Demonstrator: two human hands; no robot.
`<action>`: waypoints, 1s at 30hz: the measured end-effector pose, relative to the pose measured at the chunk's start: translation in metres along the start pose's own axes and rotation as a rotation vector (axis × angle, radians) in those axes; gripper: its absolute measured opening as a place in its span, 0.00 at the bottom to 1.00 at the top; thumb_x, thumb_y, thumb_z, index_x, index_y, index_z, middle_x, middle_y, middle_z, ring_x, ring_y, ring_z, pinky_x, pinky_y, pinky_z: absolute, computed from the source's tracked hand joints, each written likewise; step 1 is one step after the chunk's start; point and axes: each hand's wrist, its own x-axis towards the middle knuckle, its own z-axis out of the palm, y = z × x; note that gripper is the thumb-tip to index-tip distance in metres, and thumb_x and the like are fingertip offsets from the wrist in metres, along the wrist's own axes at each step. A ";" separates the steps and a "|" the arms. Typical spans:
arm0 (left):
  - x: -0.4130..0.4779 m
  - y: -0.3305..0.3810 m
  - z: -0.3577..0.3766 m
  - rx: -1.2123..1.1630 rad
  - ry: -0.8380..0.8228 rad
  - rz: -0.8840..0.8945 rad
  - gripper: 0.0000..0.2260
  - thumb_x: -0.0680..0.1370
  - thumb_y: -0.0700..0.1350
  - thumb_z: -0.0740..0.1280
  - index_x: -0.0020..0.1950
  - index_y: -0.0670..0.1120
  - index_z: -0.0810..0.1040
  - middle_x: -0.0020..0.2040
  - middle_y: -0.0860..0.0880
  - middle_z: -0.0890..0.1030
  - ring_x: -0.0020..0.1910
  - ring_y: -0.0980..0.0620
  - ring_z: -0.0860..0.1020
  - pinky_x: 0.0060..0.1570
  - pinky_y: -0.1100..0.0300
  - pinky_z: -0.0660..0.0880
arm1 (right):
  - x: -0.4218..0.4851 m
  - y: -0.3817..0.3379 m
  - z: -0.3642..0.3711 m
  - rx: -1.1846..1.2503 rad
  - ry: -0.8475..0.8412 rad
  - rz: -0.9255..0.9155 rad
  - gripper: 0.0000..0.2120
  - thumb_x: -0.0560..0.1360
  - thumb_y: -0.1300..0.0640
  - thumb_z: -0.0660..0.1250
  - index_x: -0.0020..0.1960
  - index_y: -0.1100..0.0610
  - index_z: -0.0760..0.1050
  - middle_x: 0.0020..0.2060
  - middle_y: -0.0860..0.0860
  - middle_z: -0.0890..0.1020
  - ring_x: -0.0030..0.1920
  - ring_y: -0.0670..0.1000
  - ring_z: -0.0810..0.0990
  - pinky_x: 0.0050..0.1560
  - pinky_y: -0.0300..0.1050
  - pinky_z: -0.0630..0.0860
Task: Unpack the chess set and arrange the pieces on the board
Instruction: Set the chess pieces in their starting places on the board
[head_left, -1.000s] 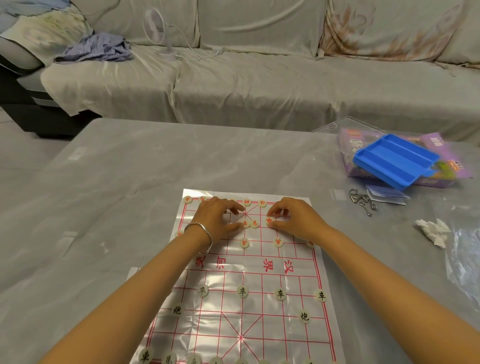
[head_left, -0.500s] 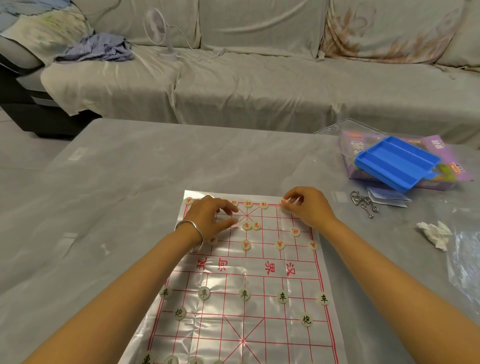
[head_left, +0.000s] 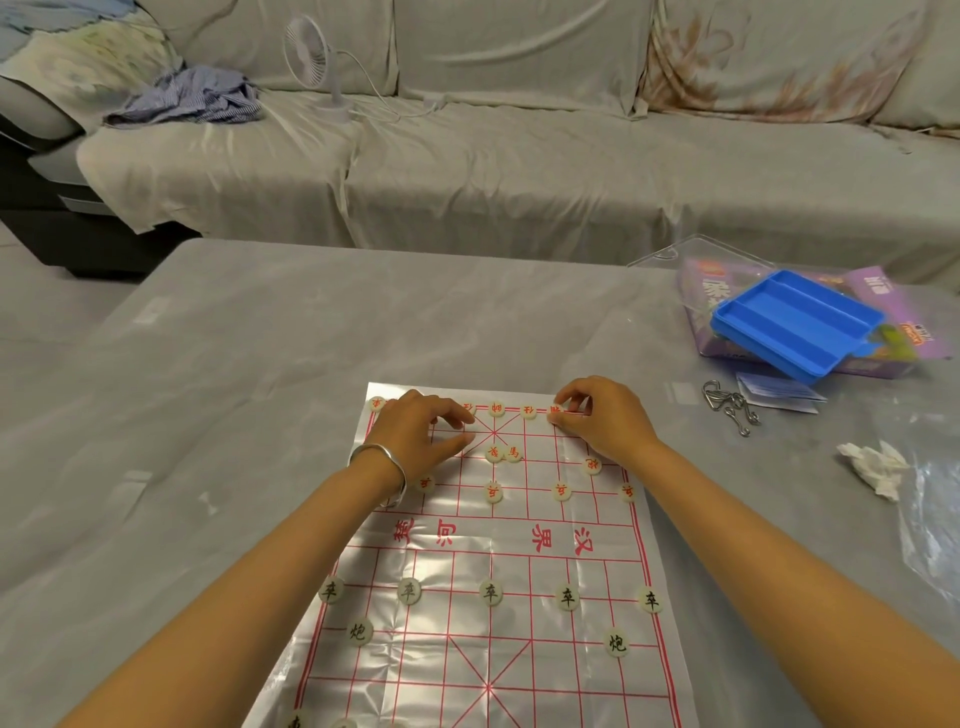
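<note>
A shiny sheet chess board (head_left: 519, 545) with red lines lies on the grey table. Round cream pieces with black characters (head_left: 491, 592) stand on its near half, and red-lettered pieces (head_left: 496, 409) on the far half. Two red pieces (head_left: 504, 453) sit close together off the grid points near the far palace. My right hand (head_left: 602, 421) pinches a red piece (head_left: 556, 410) on the far back row. My left hand (head_left: 415, 434), with a silver bangle on the wrist, rests on the far left of the board with fingers loosely curled and nothing visibly held.
A blue tray (head_left: 795, 322) lies on a purple box (head_left: 883, 296) at the table's far right, with metal ring puzzles (head_left: 727, 410), a crumpled tissue (head_left: 872, 467) and a clear plastic bag (head_left: 935, 519) nearby. A covered sofa with a small fan (head_left: 311, 52) stands behind the table.
My right hand moved from the middle of the far half up and right to the back row, carrying a red piece. My left hand stayed nearly still.
</note>
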 end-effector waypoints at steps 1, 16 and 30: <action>-0.001 0.000 0.000 0.004 0.001 -0.002 0.12 0.74 0.52 0.68 0.56 0.51 0.80 0.53 0.53 0.81 0.49 0.57 0.70 0.52 0.62 0.67 | -0.002 -0.001 0.000 -0.002 0.007 -0.001 0.15 0.73 0.46 0.69 0.56 0.51 0.77 0.50 0.48 0.79 0.48 0.48 0.76 0.52 0.43 0.75; -0.031 0.002 -0.004 0.051 -0.058 0.009 0.10 0.77 0.52 0.63 0.57 0.54 0.78 0.56 0.55 0.79 0.61 0.51 0.68 0.63 0.52 0.66 | -0.041 -0.035 0.018 -0.067 -0.152 -0.192 0.14 0.73 0.50 0.69 0.58 0.51 0.78 0.56 0.48 0.79 0.47 0.43 0.72 0.52 0.37 0.72; -0.014 0.027 0.011 0.125 -0.145 -0.033 0.17 0.74 0.55 0.67 0.62 0.54 0.74 0.55 0.54 0.78 0.58 0.52 0.70 0.59 0.58 0.65 | -0.020 0.002 -0.017 -0.123 0.018 0.016 0.12 0.72 0.42 0.68 0.48 0.50 0.76 0.48 0.47 0.80 0.45 0.46 0.74 0.52 0.43 0.73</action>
